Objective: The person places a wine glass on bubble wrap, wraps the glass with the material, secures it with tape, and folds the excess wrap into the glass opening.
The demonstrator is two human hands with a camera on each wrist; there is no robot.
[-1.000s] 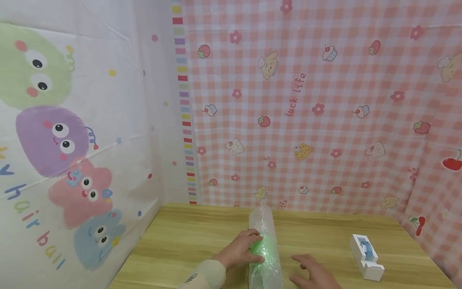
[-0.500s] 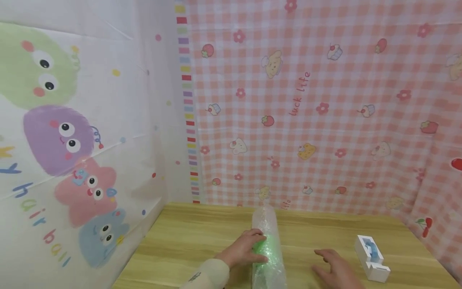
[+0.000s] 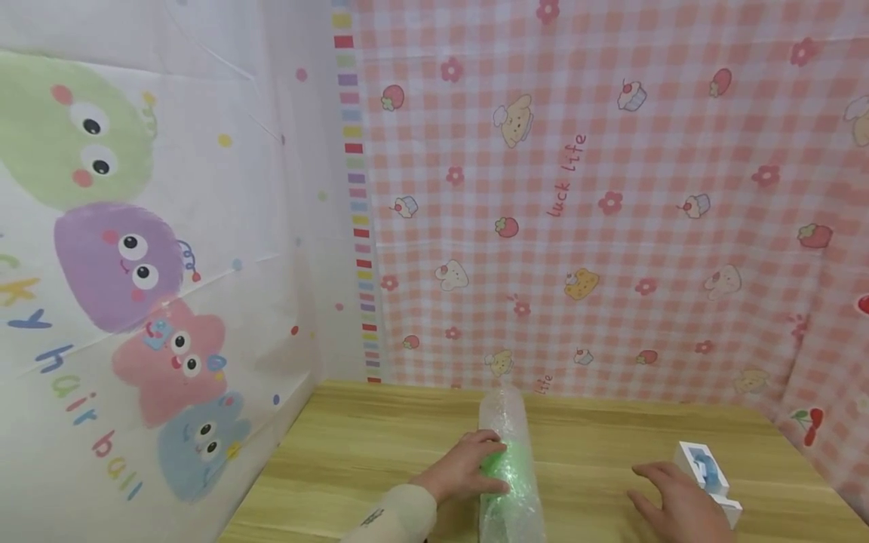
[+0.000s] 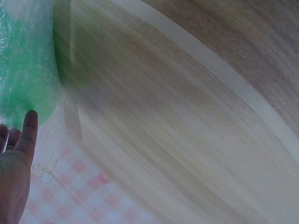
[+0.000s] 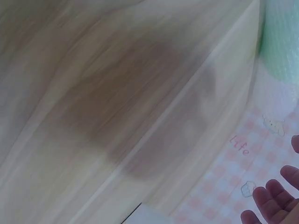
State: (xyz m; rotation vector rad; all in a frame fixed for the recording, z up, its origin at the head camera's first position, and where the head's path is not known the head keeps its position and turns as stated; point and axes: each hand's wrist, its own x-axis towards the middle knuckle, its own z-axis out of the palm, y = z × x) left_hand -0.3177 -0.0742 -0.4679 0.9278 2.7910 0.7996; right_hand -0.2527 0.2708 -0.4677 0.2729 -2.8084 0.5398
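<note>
A long roll of clear bubble wrap [image 3: 509, 415] lies on the table, pointing away from me, with something green [image 3: 517, 471] showing through it. My left hand [image 3: 465, 466] holds the roll from its left side, thumb and fingers spread over the green part. The left wrist view shows those fingers against the wrap, beside the green thing [image 4: 28, 70]. On the right, my right hand [image 3: 682, 501] hovers with loosely bent fingers and nothing in them. It partly covers a white tape dispenser [image 3: 687, 451] bearing a roll of blue tape [image 3: 706, 469]; contact cannot be made out.
The wood-grain table [image 3: 380, 430] ends at a pink checked cloth [image 3: 543, 249] behind and a white cartoon-printed cloth [image 3: 271, 302] on the left. A pale corner of the dispenser [image 5: 147, 217] shows low in the right wrist view.
My right hand has moved right, from beside the bubble-wrap roll to the tape dispenser. The left hand keeps its place on the roll. The head view has shifted slightly.
</note>
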